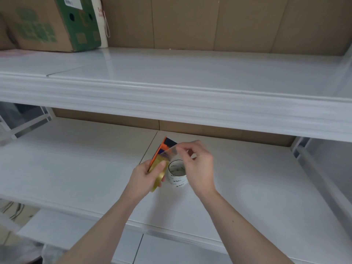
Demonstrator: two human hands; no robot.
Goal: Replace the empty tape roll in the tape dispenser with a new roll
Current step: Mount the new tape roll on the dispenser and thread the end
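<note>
Above the white shelf (76,168), left hand (144,176) clamped the orange tape dispenser (159,151) holding a yellowish tape roll (158,176), right hand (198,164) pinched its clear tape end (170,151), beside an empty core (177,174).

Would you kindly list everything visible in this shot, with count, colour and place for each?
tape dispenser: one, orange and dark blue, held above the lower shelf by the left hand
tape roll: one, yellowish, on the dispenser in the left hand
tape strip: one, clear, pulled from the roll to the right hand's fingers
empty tape core: one, white with dark print, standing on the lower shelf beside the hands
cardboard box: one, brown with green print, upper shelf, far left
white bag: one, with a cord, right of the box
shelves: two, white, with brown cardboard backing
left hand: one, gripping the dispenser and roll
right hand: one, pinching the strip
</note>
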